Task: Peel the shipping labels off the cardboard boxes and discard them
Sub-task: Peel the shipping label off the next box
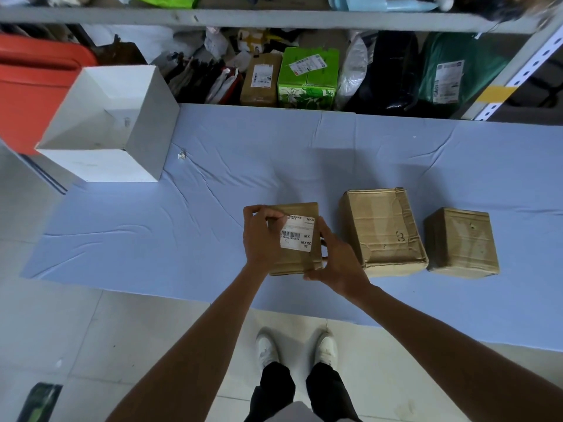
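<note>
The small cardboard box (292,264) sits on the blue cloth (152,239), directly in front of the person. The right hand (335,263) grips the box's near right corner, fingers wrapped around its side. The left hand (262,236) is on the box's left, and its curled fingertips (274,216) appear to pinch the far left corner of the shipping label (297,236). The rest of the label lies flat, running from that corner rightward and nearer, so the peel likely runs diagonally toward the bracing hand. Two more cardboard boxes stand right of this box: a dented one (384,229) and a smaller one (461,242), neither top showing a label. An open white box (100,166), the likely discard bin, stands far left of the box and is nearer the left hand.
</note>
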Available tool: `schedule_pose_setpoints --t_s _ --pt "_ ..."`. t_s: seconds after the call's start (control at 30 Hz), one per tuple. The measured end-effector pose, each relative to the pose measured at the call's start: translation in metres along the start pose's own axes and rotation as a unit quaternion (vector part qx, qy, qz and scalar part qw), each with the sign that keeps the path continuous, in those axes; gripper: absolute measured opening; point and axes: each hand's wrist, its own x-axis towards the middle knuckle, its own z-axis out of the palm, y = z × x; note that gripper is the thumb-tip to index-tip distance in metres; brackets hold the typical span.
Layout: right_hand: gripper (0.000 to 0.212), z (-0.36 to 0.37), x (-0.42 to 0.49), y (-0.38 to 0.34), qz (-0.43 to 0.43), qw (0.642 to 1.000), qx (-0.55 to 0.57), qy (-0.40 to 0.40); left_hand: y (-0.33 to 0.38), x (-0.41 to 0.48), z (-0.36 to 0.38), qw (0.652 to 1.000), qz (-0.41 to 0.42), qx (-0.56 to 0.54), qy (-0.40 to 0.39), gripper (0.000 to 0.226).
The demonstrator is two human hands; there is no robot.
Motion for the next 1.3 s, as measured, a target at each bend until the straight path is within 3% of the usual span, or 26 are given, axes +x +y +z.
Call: schedule_pose_setpoints --t_s 0.37,1.0,1.3 --pt "0.128 0.004 0.003 0.002 -0.002 1.0 0.005 0.001 0.001 -0.001 0.003 1.0 -0.019 -0.013 0.003 0.004" --pt "0.123 0.003 0.002 0.005 -0.032 0.999 -0.019 -0.008 -0.014 -0.001 0.002 0.993 0.111 -0.019 0.014 0.011" --pt "0.121 0.002 0.003 0.005 -0.038 0.999 -0.029 -0.009 -0.01 0.005 0.0 0.997 0.073 -0.017 -0.011 0.006"
